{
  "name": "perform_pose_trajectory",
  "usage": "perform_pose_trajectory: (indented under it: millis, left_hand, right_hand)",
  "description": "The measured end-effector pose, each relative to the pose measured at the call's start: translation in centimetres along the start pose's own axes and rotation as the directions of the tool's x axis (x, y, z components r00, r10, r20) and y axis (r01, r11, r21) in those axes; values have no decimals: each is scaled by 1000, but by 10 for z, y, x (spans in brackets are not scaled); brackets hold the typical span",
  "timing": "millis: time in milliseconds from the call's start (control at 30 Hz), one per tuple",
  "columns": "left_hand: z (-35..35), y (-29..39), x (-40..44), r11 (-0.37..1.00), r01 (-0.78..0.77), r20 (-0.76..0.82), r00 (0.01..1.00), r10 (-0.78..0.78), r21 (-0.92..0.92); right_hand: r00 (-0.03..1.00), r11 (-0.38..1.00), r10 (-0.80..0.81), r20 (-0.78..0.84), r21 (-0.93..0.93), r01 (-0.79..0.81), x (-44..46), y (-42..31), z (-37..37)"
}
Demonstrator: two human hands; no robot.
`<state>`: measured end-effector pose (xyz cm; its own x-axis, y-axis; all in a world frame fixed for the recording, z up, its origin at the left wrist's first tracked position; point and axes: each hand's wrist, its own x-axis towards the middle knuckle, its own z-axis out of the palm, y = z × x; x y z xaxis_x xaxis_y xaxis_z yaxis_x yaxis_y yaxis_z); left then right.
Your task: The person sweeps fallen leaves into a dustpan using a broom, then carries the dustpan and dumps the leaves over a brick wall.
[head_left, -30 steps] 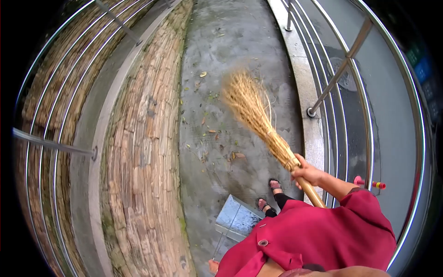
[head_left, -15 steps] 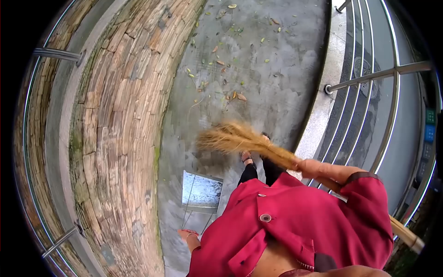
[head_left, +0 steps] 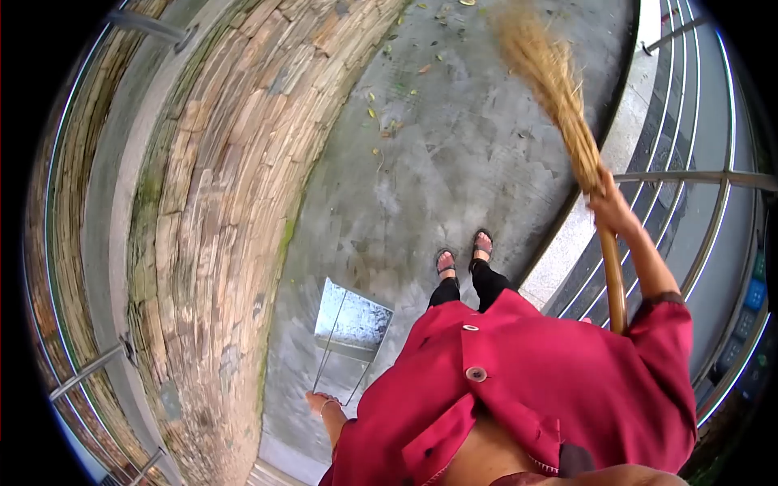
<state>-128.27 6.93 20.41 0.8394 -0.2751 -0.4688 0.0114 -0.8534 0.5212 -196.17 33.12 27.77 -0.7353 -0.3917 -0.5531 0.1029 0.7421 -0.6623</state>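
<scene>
A straw broom [head_left: 563,101] stretches forward over the pavement, its bristles blurred at the far end. My right hand [head_left: 613,211] is wrapped round it where the straw meets the wooden handle, which runs back beside my red sleeve. At lower left, my left hand [head_left: 326,404] is closed on the thin wire handle of a metal dustpan [head_left: 353,317]. The pan hangs or rests low near the ground; I cannot tell whether it touches. Its shiny inside faces up and shows grey speckles.
Grey pavement [head_left: 405,211] carries scattered leaves [head_left: 389,130] ahead. A stone-block wall [head_left: 219,211] runs along the left. On the right are a pale kerb [head_left: 567,243] and a metal railing [head_left: 681,176]. My sandalled feet [head_left: 463,251] stand near the middle.
The broom has swung from pointing left across my feet to pointing forward, and my right hand has moved up and right with it. The leaves near my feet are out of sight there now.
</scene>
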Motion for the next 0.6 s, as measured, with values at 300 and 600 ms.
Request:
perform_pose_trajectory:
  millis: [300, 600]
  left_hand:
    - [6, -19, 3, 988, 26, -32, 999, -31, -152]
    - [4, -20, -102, 989, -123, -360, 929, 88, -76]
  right_hand:
    - [606, 900, 44, 795, -295, 321, -53, -26, 102]
    - [707, 708, 80, 703, -540, 456, 139, -15, 131]
